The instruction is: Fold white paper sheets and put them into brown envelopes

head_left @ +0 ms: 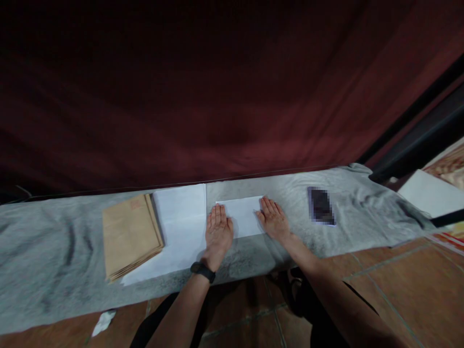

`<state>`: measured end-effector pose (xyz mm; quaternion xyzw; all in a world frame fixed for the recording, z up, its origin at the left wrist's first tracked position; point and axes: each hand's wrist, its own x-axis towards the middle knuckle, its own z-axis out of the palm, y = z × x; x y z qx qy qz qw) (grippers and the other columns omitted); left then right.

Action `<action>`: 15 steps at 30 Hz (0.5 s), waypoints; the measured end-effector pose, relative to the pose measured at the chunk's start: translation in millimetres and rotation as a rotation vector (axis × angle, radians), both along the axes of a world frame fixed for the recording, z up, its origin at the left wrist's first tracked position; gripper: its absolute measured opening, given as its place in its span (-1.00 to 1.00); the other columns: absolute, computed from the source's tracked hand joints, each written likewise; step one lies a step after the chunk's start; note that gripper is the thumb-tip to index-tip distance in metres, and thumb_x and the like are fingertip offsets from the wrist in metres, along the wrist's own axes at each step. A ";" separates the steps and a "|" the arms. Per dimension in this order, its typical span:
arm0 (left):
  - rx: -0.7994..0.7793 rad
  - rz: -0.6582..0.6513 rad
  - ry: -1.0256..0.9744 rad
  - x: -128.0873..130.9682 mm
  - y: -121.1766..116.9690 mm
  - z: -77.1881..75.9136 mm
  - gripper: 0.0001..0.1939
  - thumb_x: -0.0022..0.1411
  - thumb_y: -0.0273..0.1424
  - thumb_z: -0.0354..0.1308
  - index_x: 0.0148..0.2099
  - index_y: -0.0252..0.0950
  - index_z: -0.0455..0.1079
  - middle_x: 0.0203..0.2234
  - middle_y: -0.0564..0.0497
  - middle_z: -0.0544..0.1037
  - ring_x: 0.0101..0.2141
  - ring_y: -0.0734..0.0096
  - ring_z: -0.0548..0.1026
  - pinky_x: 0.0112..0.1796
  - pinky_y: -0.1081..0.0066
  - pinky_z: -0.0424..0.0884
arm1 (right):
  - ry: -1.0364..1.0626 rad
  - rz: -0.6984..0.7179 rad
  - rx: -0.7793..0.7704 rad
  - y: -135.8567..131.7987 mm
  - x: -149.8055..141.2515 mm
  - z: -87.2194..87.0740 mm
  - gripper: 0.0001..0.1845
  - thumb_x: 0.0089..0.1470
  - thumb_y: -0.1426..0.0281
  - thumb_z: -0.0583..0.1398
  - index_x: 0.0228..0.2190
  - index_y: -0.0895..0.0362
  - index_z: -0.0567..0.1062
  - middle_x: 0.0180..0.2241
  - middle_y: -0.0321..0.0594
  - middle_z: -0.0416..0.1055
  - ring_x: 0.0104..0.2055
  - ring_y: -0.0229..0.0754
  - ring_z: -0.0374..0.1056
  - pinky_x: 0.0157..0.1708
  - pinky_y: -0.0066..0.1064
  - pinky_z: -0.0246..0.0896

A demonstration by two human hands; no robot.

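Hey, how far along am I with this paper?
Already done, it seems: the small white paper lies flat, perhaps folded. In hand: your left hand and right hand rest flat at its two ends. Probably left: the larger white paper, spread open, and the brown paper stack partly covering it; I can't tell how much work either needs.

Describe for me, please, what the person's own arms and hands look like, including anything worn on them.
Both the left hand and the right hand are ungloved. A black wristband, perhaps a watch, circles the left wrist; the right wrist has nothing on it. No sleeves show on either forearm.
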<state>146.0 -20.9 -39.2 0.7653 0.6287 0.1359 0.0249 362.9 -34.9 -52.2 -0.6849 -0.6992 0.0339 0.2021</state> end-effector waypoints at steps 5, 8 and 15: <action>0.049 -0.003 -0.043 3.2 -6.4 7.0 -0.38 0.37 -0.42 -0.19 0.39 -0.65 0.02 0.36 -0.43 0.09 0.38 -0.01 0.01 0.31 -0.03 0.05 | 0.013 -0.050 0.003 -6.7 7.7 7.4 -0.36 0.36 0.21 -0.04 0.33 0.29 0.15 0.36 0.06 0.04 0.41 0.11 -0.03 0.36 0.02 -0.17; 0.113 -0.130 -0.052 15.2 -14.6 8.5 -0.37 0.37 -0.44 -0.19 0.43 -0.56 -0.04 0.38 -0.33 0.07 0.40 0.08 -0.05 0.33 -0.02 0.00 | 0.029 -0.004 0.021 -7.2 -1.8 16.0 -0.37 0.37 0.24 -0.07 0.36 0.25 0.07 0.38 0.03 0.00 0.42 0.09 -0.07 0.36 0.05 -0.16; 0.049 -0.246 -0.014 29.5 -22.5 -0.5 -0.38 0.39 -0.41 -0.21 0.44 -0.46 -0.04 0.37 -0.27 0.12 0.38 0.14 0.01 0.33 0.01 -0.01 | -0.006 0.218 -0.034 -13.3 -31.6 13.8 -0.41 0.39 0.21 -0.07 0.36 0.12 0.10 0.39 -0.11 -0.03 0.43 -0.02 -0.08 0.37 -0.03 -0.14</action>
